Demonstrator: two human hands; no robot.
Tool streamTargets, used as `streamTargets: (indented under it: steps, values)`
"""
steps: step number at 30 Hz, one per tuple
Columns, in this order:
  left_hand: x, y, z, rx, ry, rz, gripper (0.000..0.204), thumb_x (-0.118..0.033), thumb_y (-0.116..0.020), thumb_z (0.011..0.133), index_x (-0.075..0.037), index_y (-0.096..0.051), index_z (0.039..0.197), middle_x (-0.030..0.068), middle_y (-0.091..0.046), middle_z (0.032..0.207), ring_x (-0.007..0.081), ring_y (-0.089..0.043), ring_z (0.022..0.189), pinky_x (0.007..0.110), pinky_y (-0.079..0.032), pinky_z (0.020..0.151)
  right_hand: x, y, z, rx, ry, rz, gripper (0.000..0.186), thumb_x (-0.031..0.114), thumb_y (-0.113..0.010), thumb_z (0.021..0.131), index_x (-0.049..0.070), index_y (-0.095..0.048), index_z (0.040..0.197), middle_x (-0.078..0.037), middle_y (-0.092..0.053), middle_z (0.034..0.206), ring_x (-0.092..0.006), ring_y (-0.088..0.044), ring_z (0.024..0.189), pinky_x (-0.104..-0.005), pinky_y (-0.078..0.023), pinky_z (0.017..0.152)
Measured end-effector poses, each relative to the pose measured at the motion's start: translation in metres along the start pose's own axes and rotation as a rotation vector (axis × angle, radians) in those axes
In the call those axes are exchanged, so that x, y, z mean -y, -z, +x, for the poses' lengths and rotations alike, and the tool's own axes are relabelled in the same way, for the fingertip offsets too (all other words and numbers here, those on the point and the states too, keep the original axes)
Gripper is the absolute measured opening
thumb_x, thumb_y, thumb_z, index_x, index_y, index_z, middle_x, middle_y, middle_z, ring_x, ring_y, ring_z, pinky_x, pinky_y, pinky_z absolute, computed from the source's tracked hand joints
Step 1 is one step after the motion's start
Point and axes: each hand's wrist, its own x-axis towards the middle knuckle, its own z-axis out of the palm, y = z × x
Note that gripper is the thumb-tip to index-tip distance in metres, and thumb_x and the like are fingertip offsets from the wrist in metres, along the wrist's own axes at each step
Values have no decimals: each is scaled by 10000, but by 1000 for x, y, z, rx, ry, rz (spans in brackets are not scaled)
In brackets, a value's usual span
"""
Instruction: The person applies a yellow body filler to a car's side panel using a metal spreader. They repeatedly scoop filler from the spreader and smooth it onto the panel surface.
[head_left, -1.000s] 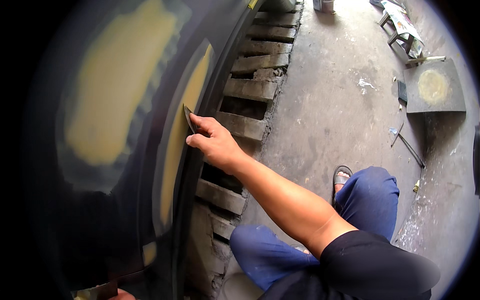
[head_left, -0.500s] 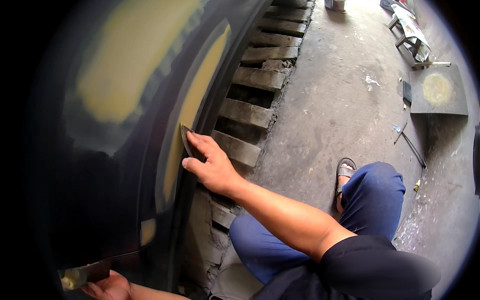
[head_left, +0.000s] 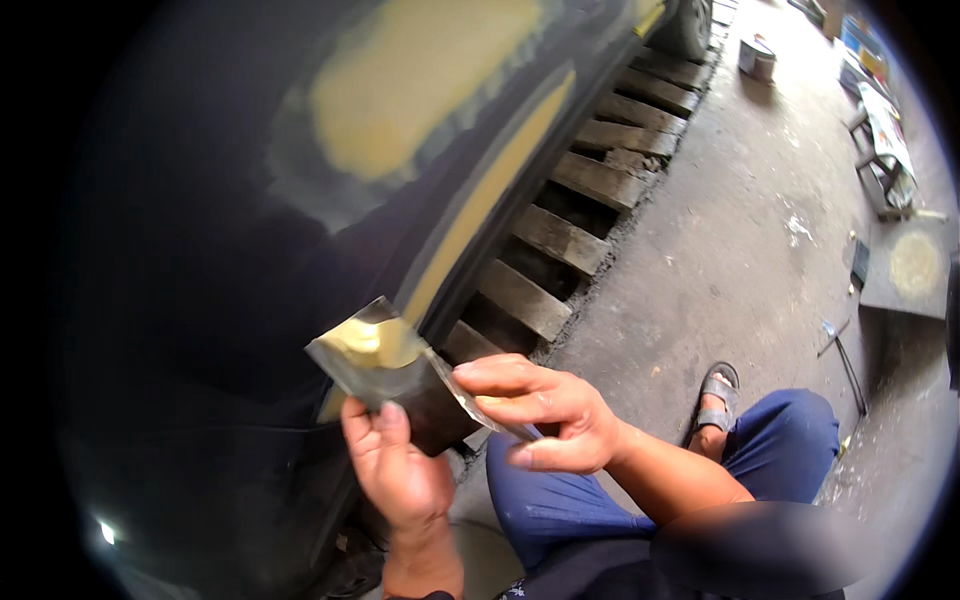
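My left hand (head_left: pixel 400 475) grips a flat putty plate (head_left: pixel 440 415) from below, thumb on its face. Pale yellow putty (head_left: pixel 372 342) lies smeared over the plate's far end. Between the fingers and thumb of my right hand (head_left: pixel 560 412) is a thin putty spreader (head_left: pixel 460 392), its edge against or very close to the plate's right side; contact is hard to make out. Beyond both hands stretches a dark car body (head_left: pixel 230 290). It carries a broad yellow filler patch (head_left: pixel 410 90) and a long narrow filler strip (head_left: pixel 495 195) along its lower edge.
Slatted concrete blocks (head_left: pixel 560 240) with dark gaps run beneath the car's edge. My sandalled foot (head_left: pixel 715 410) rests on the concrete floor (head_left: pixel 680 270). On the right stand a square board (head_left: pixel 905 270) and a small paper-covered stool (head_left: pixel 885 135); a bucket (head_left: pixel 757 60) is farther off.
My right hand has left the narrow filler strip and come back to the plate with the spreader. My left hand has raised the plate from the lower left toward the middle. The view has shifted.
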Motion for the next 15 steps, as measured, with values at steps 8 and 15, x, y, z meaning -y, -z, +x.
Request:
streamTargets:
  steps: [8, 15]
  values:
    - [-9, -1, 0, 36, -80, 41, 309, -56, -457, 950, 26, -432, 1247, 161, -531, 1228, 244, -529, 1134, 402, -399, 1015, 7, 31, -3, 26, -90, -795, 458, 22, -691, 662, 25, -649, 1118, -146, -577, 1239, -345, -505, 1166, -431, -414, 983]
    - [-6, 4, -4, 54, -135, 48, 313, -29, -439, 939, 50, -450, 1242, 173, -533, 1226, 249, -531, 1131, 407, -399, 1015, 27, -9, 20, 192, 63, -1068, 379, 49, -660, 664, 94, -658, 1040, -67, -610, 1182, -258, -570, 1097, -381, -435, 863]
